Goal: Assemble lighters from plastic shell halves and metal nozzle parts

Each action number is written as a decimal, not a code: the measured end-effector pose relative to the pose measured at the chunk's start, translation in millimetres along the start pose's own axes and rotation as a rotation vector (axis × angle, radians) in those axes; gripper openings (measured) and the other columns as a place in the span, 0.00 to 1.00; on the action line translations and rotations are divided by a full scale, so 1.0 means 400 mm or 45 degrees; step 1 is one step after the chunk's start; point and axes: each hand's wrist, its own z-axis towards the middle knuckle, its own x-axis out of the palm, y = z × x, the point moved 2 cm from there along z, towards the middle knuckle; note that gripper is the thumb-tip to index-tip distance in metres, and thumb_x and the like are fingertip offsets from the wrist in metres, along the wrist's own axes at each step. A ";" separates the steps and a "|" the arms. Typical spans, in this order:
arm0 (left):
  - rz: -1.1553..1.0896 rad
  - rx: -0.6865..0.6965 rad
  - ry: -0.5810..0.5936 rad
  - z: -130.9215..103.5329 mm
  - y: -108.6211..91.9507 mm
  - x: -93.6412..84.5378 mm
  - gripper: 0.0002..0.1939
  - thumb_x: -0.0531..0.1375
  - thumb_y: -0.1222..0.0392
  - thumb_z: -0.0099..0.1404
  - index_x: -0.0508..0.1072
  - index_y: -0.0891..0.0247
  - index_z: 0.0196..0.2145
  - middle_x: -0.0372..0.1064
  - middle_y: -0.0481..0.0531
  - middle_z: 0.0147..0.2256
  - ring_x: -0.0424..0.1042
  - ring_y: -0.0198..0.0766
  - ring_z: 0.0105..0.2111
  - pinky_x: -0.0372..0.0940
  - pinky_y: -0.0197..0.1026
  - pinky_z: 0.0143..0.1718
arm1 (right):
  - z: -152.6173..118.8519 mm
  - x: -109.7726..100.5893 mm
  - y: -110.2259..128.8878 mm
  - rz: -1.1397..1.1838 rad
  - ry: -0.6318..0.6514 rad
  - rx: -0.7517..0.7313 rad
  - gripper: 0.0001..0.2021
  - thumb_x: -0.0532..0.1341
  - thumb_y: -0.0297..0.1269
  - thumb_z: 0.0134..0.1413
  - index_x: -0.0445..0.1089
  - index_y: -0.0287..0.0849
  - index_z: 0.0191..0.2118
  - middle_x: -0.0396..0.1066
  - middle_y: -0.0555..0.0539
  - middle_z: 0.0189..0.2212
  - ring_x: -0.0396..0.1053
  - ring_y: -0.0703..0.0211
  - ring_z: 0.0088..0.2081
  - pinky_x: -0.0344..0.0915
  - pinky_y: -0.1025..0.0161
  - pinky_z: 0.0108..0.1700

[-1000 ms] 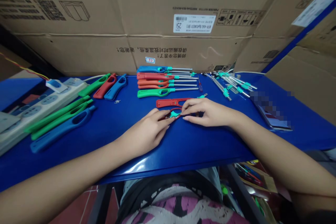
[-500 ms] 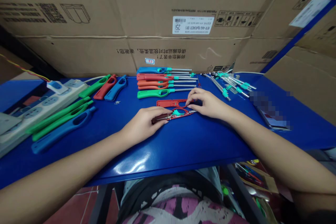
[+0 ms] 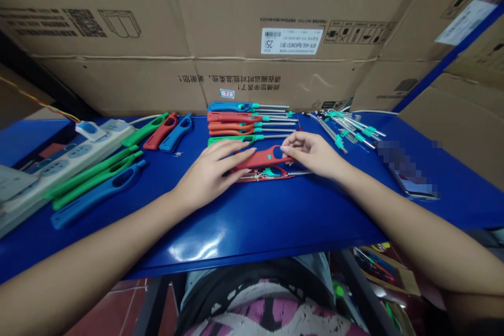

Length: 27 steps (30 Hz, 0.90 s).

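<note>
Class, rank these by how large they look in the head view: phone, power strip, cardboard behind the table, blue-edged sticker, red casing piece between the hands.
1. Cardboard
2. Power strip
3. Phone and red casing piece: unsure, fingers partly cover the piece
4. Blue-edged sticker

Large brown cardboard box, print inverted: "AUX", top edge cropped; lower, "师傅您辛苦了!请在搬运时对我温柔些,谢谢您!" White rectangular barcode label: "KFR-46G/BpR3AES1 (B1)", "25"; finer print illegible. Small white blue-edged sticker on box: starts "3", second digit unclear.
</note>
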 end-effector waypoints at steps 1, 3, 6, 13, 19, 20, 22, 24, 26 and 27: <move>-0.013 0.022 -0.011 0.000 0.000 -0.005 0.19 0.60 0.62 0.70 0.71 0.60 0.58 0.73 0.59 0.54 0.71 0.47 0.55 0.68 0.54 0.56 | -0.002 0.004 0.002 0.074 0.045 0.056 0.13 0.65 0.46 0.55 0.68 0.41 0.37 0.75 0.47 0.31 0.72 0.61 0.30 0.71 0.60 0.35; -0.058 0.029 -0.033 0.001 -0.005 -0.014 0.17 0.60 0.62 0.70 0.73 0.61 0.55 0.76 0.58 0.49 0.74 0.44 0.51 0.71 0.49 0.53 | -0.007 0.009 0.009 0.131 0.124 0.090 0.17 0.66 0.48 0.53 0.71 0.40 0.41 0.76 0.45 0.33 0.73 0.61 0.31 0.71 0.61 0.36; -0.105 -0.054 0.001 0.003 -0.014 -0.021 0.15 0.61 0.60 0.69 0.75 0.62 0.52 0.76 0.57 0.47 0.75 0.43 0.49 0.71 0.46 0.52 | -0.018 0.013 0.020 0.012 0.202 -0.038 0.22 0.69 0.47 0.51 0.72 0.40 0.49 0.75 0.46 0.36 0.72 0.62 0.32 0.71 0.62 0.36; -0.181 -0.168 0.277 0.004 -0.007 -0.013 0.15 0.61 0.57 0.69 0.75 0.63 0.52 0.76 0.56 0.46 0.76 0.43 0.45 0.73 0.45 0.48 | -0.028 0.011 0.025 -0.559 0.344 -0.501 0.19 0.67 0.43 0.56 0.74 0.43 0.52 0.73 0.44 0.42 0.71 0.58 0.40 0.69 0.58 0.44; -0.176 -0.189 0.374 0.006 -0.001 -0.016 0.15 0.61 0.58 0.68 0.75 0.63 0.51 0.75 0.57 0.46 0.75 0.45 0.46 0.71 0.47 0.48 | -0.026 0.012 0.022 -0.599 0.371 -0.565 0.19 0.66 0.41 0.58 0.72 0.44 0.53 0.72 0.43 0.45 0.70 0.54 0.47 0.67 0.53 0.52; -0.176 -0.198 0.386 0.006 -0.001 -0.016 0.15 0.62 0.58 0.68 0.75 0.63 0.51 0.75 0.57 0.47 0.75 0.45 0.46 0.71 0.47 0.49 | -0.026 0.012 0.021 -0.605 0.376 -0.562 0.18 0.66 0.42 0.58 0.72 0.44 0.53 0.71 0.43 0.44 0.69 0.54 0.47 0.67 0.53 0.52; -0.176 -0.222 0.414 0.004 0.000 -0.015 0.15 0.62 0.58 0.67 0.76 0.62 0.51 0.75 0.56 0.47 0.75 0.45 0.46 0.71 0.47 0.48 | -0.025 0.014 0.020 -0.617 0.391 -0.548 0.18 0.65 0.42 0.59 0.72 0.43 0.53 0.71 0.43 0.44 0.69 0.54 0.47 0.67 0.54 0.52; -0.169 -0.237 0.438 0.003 0.001 -0.012 0.15 0.62 0.58 0.67 0.76 0.62 0.50 0.75 0.55 0.47 0.75 0.45 0.46 0.71 0.46 0.48 | -0.025 0.015 0.017 -0.623 0.404 -0.536 0.17 0.65 0.43 0.59 0.73 0.43 0.52 0.70 0.43 0.44 0.69 0.55 0.46 0.68 0.54 0.51; -0.162 -0.243 0.450 0.002 0.000 -0.011 0.15 0.63 0.57 0.66 0.76 0.62 0.50 0.75 0.55 0.46 0.75 0.45 0.46 0.71 0.46 0.47 | -0.025 0.015 0.015 -0.623 0.411 -0.533 0.17 0.65 0.43 0.59 0.73 0.43 0.52 0.70 0.43 0.44 0.68 0.54 0.46 0.68 0.53 0.51; -0.161 -0.244 0.452 0.002 0.000 -0.011 0.15 0.63 0.57 0.66 0.76 0.62 0.50 0.75 0.55 0.46 0.75 0.45 0.46 0.70 0.46 0.47 | -0.025 0.015 0.015 -0.625 0.414 -0.533 0.17 0.65 0.43 0.59 0.72 0.44 0.52 0.70 0.43 0.44 0.68 0.54 0.46 0.68 0.53 0.52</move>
